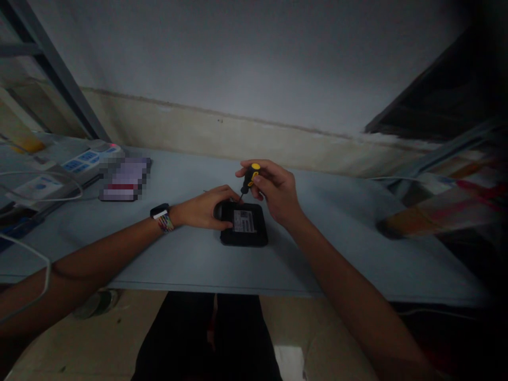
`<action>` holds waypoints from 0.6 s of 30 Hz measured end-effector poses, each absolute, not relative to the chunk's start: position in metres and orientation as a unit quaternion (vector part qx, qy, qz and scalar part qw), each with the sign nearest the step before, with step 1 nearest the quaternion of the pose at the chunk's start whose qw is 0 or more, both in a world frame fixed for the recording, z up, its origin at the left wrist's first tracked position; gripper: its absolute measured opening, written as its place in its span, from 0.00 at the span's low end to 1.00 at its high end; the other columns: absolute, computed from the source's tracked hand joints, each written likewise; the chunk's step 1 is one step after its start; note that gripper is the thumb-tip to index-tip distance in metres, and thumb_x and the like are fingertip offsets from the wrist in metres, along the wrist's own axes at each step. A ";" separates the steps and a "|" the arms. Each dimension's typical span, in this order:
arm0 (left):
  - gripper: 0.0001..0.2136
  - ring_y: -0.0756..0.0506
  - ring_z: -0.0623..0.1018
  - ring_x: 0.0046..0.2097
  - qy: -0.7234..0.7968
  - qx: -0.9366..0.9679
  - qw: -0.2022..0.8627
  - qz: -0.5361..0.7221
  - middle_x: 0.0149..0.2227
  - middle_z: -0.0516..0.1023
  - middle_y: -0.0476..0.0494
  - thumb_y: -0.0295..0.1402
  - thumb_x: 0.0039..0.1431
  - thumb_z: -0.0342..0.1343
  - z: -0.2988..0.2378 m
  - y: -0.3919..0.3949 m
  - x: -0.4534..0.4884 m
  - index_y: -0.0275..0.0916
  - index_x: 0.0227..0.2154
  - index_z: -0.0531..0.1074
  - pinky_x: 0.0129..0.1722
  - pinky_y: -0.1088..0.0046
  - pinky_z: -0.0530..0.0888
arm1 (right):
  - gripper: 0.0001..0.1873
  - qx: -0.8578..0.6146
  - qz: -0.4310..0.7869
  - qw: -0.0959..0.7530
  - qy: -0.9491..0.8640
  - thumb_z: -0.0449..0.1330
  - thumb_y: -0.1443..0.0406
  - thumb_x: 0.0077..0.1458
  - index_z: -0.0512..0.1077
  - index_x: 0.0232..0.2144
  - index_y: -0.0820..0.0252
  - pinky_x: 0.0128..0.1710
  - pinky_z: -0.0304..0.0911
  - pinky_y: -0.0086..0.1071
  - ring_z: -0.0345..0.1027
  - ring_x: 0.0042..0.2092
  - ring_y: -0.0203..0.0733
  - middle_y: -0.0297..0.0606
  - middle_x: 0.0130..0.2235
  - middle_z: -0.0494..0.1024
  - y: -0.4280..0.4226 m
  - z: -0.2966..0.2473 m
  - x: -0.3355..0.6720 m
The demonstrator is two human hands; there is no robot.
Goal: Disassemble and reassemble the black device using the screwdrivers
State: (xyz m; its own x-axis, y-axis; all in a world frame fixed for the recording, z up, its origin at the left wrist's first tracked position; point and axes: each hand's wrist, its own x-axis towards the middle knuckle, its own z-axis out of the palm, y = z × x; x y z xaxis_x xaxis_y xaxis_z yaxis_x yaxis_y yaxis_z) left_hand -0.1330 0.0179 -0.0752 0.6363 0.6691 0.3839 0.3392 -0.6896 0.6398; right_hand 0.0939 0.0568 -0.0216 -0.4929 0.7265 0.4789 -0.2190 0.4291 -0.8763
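Observation:
A flat black box-shaped device (260,227) with rounded corners and a white printed label (245,221) lies on the table. My left hand (204,208) grips its left side, the thumb on top near the label and the fingers around the far edge. In my right hand (278,188) is a short black and yellow screwdriver (248,179), pinched by its handle and tilted. Its thin shaft points down at the device's far edge, close to my left fingertips. Whether the tip sits in a screw is too small to tell.
The pale table (190,262) runs along a wall. At left are a phone (123,182) with a blurred screen, a white power strip (79,164) and loose white cables (43,200). A blurred container with orange contents (416,219) lies at right. Metal frame posts (65,69) rise at left.

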 end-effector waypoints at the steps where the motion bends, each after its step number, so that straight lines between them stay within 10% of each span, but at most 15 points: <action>1: 0.26 0.36 0.77 0.56 0.293 0.864 0.267 0.310 0.54 0.76 0.36 0.45 0.59 0.70 -0.075 0.018 -0.133 0.40 0.55 0.71 0.59 0.52 0.75 | 0.14 -0.182 0.502 0.472 -0.701 0.67 0.57 0.63 0.82 0.50 0.52 0.23 0.60 0.26 0.61 0.25 0.28 0.35 0.44 0.86 0.057 -0.021 0.094; 18: 0.27 0.38 0.77 0.54 0.302 0.854 0.291 0.309 0.52 0.76 0.37 0.46 0.58 0.71 -0.071 0.016 -0.133 0.39 0.55 0.72 0.56 0.56 0.75 | 0.13 -0.203 0.507 0.512 -0.664 0.65 0.59 0.61 0.82 0.47 0.53 0.22 0.58 0.26 0.61 0.24 0.27 0.34 0.41 0.85 0.057 -0.013 0.097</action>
